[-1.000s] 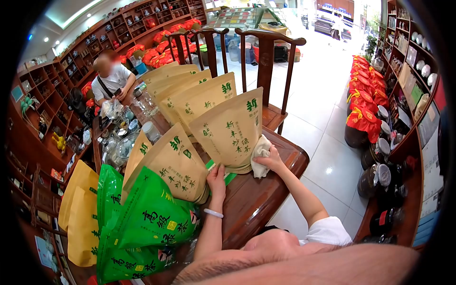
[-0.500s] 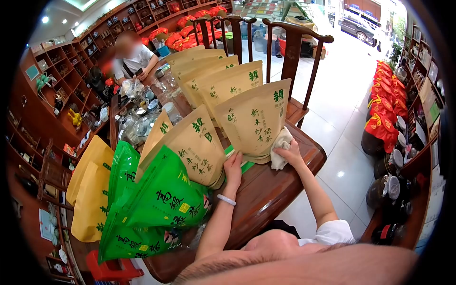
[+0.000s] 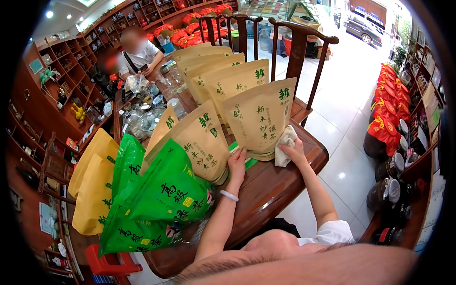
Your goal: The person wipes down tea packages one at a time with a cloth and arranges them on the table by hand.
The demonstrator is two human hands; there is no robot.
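Note:
My right hand (image 3: 295, 151) is closed around a crumpled white cloth (image 3: 285, 146), pressed beside the base of a standing kraft paper tea bag (image 3: 259, 121) with green lettering. At that bag's lower left, my left hand (image 3: 236, 164) has its fingers bent; what they grip, if anything, is hidden. A green strip (image 3: 250, 163) with a white part lies flat by the left fingertips, partly under the bag. Left of this hand leans another kraft tea bag (image 3: 202, 147), with shiny green tea bags (image 3: 166, 190) in front of it.
More kraft bags (image 3: 190, 61) stand in a row behind. Yellow bags (image 3: 92, 190) lean at the left, above a red stool (image 3: 111, 263). Glass teaware (image 3: 151, 118) covers the far table (image 3: 266, 190). A person (image 3: 140, 57) sits beyond; wooden chairs (image 3: 297, 52) line the right side.
The whole view has shifted slightly. Both hands stay beside the front kraft bag, the right one still on the cloth. The seated person across the table has moved a little.

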